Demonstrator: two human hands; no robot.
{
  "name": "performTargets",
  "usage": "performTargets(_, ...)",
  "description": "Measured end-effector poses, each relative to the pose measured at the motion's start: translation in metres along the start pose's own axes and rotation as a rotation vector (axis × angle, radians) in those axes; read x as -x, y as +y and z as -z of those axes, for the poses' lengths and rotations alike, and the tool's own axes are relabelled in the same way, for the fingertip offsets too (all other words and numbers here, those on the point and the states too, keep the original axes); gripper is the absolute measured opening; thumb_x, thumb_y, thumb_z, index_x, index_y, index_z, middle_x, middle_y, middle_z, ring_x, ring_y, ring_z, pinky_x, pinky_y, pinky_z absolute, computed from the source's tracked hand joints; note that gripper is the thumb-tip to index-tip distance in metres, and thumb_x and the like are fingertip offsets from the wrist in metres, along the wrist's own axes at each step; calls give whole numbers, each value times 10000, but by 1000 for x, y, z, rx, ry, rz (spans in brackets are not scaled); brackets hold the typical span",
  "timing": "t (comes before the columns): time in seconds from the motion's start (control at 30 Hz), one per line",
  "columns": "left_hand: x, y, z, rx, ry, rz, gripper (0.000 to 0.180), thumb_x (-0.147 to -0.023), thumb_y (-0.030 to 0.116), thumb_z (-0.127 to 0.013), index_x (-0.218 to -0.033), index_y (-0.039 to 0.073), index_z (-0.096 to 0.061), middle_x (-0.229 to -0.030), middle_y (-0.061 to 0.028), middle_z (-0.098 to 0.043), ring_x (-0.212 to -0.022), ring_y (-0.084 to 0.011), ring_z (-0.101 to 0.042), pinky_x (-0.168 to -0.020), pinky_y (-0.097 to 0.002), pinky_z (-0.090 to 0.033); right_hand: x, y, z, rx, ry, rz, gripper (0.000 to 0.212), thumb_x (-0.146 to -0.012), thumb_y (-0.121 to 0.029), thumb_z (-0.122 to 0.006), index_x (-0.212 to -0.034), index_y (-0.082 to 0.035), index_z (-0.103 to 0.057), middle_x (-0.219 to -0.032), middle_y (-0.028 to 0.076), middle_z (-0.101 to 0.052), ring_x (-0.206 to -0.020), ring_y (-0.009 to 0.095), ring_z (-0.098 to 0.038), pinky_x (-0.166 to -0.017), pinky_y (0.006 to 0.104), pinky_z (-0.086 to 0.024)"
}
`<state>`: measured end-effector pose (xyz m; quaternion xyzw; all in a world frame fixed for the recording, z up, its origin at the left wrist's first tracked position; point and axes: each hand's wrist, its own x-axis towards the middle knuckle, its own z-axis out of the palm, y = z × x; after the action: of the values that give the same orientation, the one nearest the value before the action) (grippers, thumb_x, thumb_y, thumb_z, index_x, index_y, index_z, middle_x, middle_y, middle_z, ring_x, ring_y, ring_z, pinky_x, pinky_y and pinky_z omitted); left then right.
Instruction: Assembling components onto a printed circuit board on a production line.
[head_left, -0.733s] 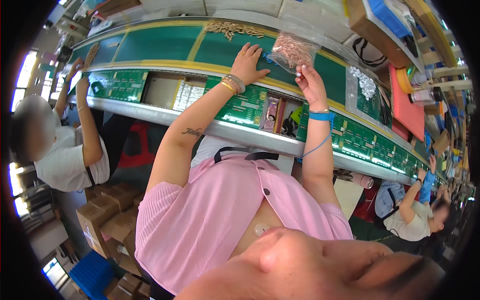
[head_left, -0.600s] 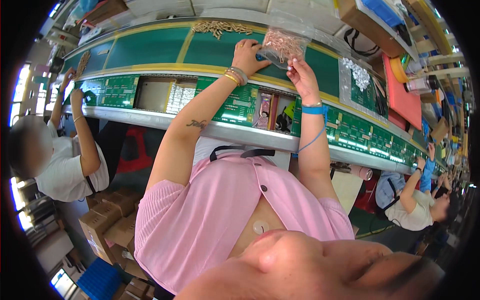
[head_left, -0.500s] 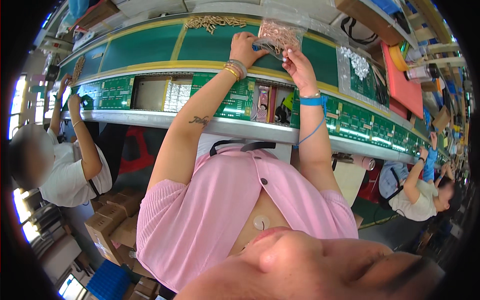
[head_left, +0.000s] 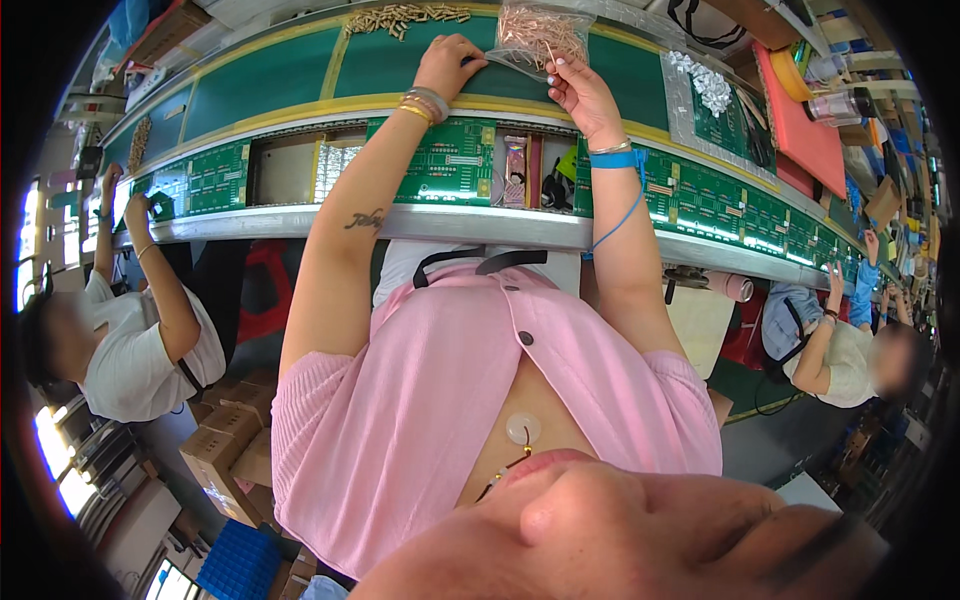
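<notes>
A clear plastic bag (head_left: 590, 22) full of thin copper-coloured pins (head_left: 535, 32) lies at the far side of the bench. Reaching in from its left, my left hand (head_left: 447, 68) is closed, thumb and finger pinching the bag's edge. My right hand (head_left: 588, 100) is closed at the bag's near side, fingertips together. One thin copper-coloured pin (head_left: 550, 56) shows upright at those fingertips; whether they also grip the plastic is hard to make out. Below my wrists runs a row of green circuit boards (head_left: 440, 165) along the near rail.
A pile of brass-coloured cylindrical pieces (head_left: 405, 20) lies beyond my left hand. Silvery small parts (head_left: 708, 85) sit at right, beside a red-pink board (head_left: 800, 130). The metal rail (head_left: 470, 225) edges the bench. Co-workers sit at far left (head_left: 150, 350) and right (head_left: 840, 355).
My left hand has moved left, pulling the bag's edge out. My right hand has shifted slightly left and up, and a pin now shows at its fingertips.
</notes>
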<state>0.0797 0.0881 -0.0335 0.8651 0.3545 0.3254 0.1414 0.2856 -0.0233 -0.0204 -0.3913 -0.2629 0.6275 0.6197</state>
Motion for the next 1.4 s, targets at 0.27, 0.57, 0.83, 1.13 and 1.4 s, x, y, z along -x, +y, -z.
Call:
performTargets(0.27,37,-19,40,662,99,299,127,-787,92,-669,-902,40,-678,-859,-17,-656,-754,-70,-591,-651,-194,-461,4,-1,-9,-42,-88,6,229,-859,-130,-586,-1080,-72,-583,-896,1,-612,-761,75,-570,-675,223,-514)
performTargets(0.57,45,-6,54,197,120,295,104,-728,153,-698,-806,84,-691,-826,-36,-628,-776,-194,-573,-708,-287,-469,9,6,-21,139,-100,6,226,-869,-132,-564,-1082,-66,-591,-909,-2,-606,-783,64,-568,-716,219,-502)
performTargets(0.83,46,-6,44,-44,88,59,101,-689,157,-698,-774,104,-686,-817,-31,-597,-872,-254,-525,-768,-350,-450,24,26,-55,874,-177,199,200,-880,-112,-526,-1034,-23,-617,-883,31,-621,-806,119,-586,-697,238,-461)
performTargets(1.13,47,-4,43,-71,99,61,82,-716,160,-677,-756,88,-676,-840,-44,-598,-869,-265,-534,-778,-360,-454,64,35,-78,1427,-374,546,102,-778,-140,-587,-856,-84,-621,-815,69,-576,-824,263,-544,-710,367,-454)
performTargets(1.4,47,-2,37,-133,136,89,90,-788,146,-612,-840,79,-640,-839,-62,-609,-849,-287,-545,-752,-371,-453,68,53,-81,1563,-460,693,139,-741,-101,-599,-878,-88,-618,-791,48,-517,-793,228,-522,-668,324,-463)
